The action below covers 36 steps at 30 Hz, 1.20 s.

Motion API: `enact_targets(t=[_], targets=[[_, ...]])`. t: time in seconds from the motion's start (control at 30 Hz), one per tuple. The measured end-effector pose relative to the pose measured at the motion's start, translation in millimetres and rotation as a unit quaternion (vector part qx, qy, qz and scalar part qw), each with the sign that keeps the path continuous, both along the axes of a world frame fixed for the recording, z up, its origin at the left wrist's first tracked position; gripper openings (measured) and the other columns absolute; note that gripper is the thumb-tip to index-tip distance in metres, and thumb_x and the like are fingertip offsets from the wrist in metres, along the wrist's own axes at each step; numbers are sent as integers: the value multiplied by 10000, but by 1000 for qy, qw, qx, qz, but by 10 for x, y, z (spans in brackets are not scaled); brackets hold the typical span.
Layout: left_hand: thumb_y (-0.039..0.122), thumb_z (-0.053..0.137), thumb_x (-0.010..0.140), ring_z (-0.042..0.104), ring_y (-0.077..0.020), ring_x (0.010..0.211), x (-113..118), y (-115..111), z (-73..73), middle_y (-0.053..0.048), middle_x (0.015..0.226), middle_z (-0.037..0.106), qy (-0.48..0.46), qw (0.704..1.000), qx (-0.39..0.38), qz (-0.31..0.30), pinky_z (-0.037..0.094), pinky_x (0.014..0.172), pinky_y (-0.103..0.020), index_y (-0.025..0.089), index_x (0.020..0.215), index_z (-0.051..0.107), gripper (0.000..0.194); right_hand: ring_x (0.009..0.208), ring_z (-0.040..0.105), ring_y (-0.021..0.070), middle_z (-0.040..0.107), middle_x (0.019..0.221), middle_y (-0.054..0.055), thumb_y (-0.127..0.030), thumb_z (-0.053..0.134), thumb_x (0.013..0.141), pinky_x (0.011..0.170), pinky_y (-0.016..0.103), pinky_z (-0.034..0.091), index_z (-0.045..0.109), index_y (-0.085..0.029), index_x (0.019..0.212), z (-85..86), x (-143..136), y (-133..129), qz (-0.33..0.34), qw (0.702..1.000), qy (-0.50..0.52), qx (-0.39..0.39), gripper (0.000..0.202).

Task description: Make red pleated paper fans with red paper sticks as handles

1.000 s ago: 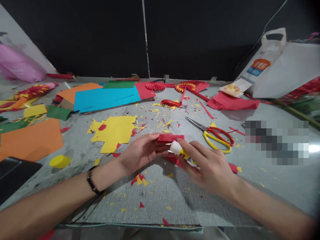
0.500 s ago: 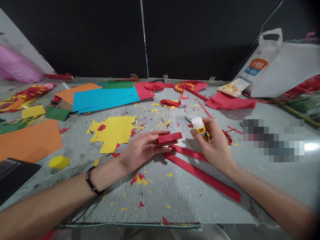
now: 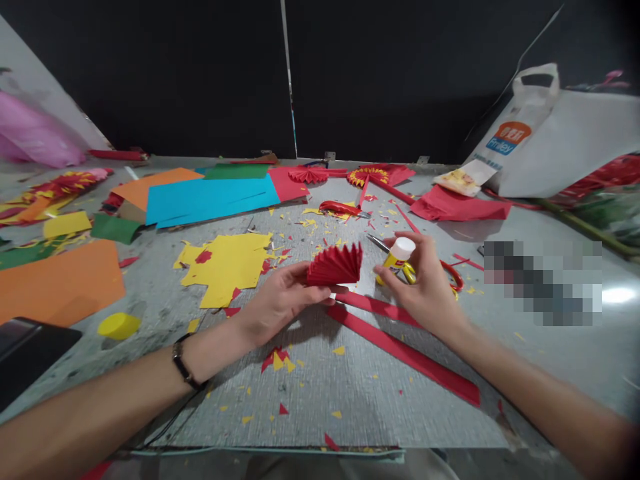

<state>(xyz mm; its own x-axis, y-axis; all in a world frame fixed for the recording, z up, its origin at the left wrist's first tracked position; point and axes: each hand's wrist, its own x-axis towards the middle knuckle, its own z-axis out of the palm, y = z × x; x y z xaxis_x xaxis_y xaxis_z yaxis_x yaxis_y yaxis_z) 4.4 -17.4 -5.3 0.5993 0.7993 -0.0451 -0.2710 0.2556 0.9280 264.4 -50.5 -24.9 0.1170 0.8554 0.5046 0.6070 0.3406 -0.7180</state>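
Note:
A red pleated paper piece (image 3: 336,265), fanned out along its upper edge, is pinched in my left hand (image 3: 280,301) above the middle of the table. My right hand (image 3: 425,283) grips a yellow glue stick (image 3: 399,259) with a white top, held tilted. Under and beside my right hand lie scissors with red and yellow handles (image 3: 454,275), partly hidden by the fingers. Two red paper strips lie below the hands, the longer one (image 3: 410,355) reaching toward the front right.
Left of my left hand lies cut yellow paper (image 3: 227,267). Blue paper (image 3: 215,197), red scissors (image 3: 344,209) and red pleated rosettes (image 3: 369,176) are farther back. A yellow cap (image 3: 119,325) sits at left, a white bag (image 3: 565,140) at back right. Paper scraps litter the table (image 3: 365,413).
The red folded piece in my left hand has turned and spread from a flat bar into a fan. My right hand has tilted the glue stick the other way.

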Motion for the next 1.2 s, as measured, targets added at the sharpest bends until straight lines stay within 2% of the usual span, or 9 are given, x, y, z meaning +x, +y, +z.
enact_targets(t=[0.07,0.13,0.23,0.3,0.37,0.53,0.73,0.9,1.2], targets=[[270,899,844,740,-187,885,-1,8,-5,-76,1018,809,-1,1000,0,11,564,767,-271,166,1081,812,273,1304,615,351,603,1391,168,-275,721,941,1093,617,510,469,-239,1403,105,-32,-62,-31,995,-44,87,527],[299,892,854,728,-178,820,-7,14,-1,-73,943,798,-5,1000,-3,12,558,721,-270,151,1021,806,239,1353,577,357,586,1394,164,-203,693,943,1140,622,473,510,-251,1388,227,-81,-150,-25,982,-58,179,483],[306,884,858,722,-180,785,-13,14,17,-81,883,790,0,1000,-12,9,559,693,-267,131,1003,794,245,1158,680,296,677,1179,105,-112,658,948,1021,533,562,568,-274,1282,356,-174,-295,44,972,-72,218,382],[304,881,858,711,-173,761,-12,10,28,-79,863,786,-5,1000,-13,5,559,671,-258,127,988,792,237,1012,716,261,709,1078,79,-124,659,961,925,476,599,572,-268,1245,372,-234,-366,75,973,-105,191,331],[292,882,857,697,-159,740,-7,2,33,-68,854,781,-13,1000,-10,2,560,666,-246,132,975,795,217,936,730,246,729,1076,80,-206,688,975,840,436,619,569,-255,1237,337,-277,-399,84,979,-123,139,292],[277,877,862,717,-163,784,2,-30,33,-68,934,795,9,1000,18,-24,582,698,-254,154,1035,802,225,970,751,235,745,1137,97,-348,776,943,822,396,642,555,-226,1327,198,-300,-364,110,993,-40,16,460],[285,876,838,709,-192,805,2,-88,78,-68,944,791,92,991,73,-65,571,735,-301,154,1040,786,257,892,751,183,766,1045,48,-246,742,954,813,345,644,575,-228,1327,196,-312,-361,161,987,-2,16,408],[309,876,830,690,-197,890,-2,-133,77,-61,1032,773,90,989,106,-56,557,808,-296,177,1117,767,334,895,758,161,786,1022,26,-229,746,952,824,310,637,562,-228,1366,217,-325,-394,199,980,-20,-15,454],[365,798,900,572,-154,750,-18,-154,103,-20,826,645,122,979,156,-36,506,682,-244,168,886,717,214,893,779,178,800,1040,38,-200,687,975,802,329,648,529,-235,1358,254,-348,-433,270,960,-38,-58,416]])
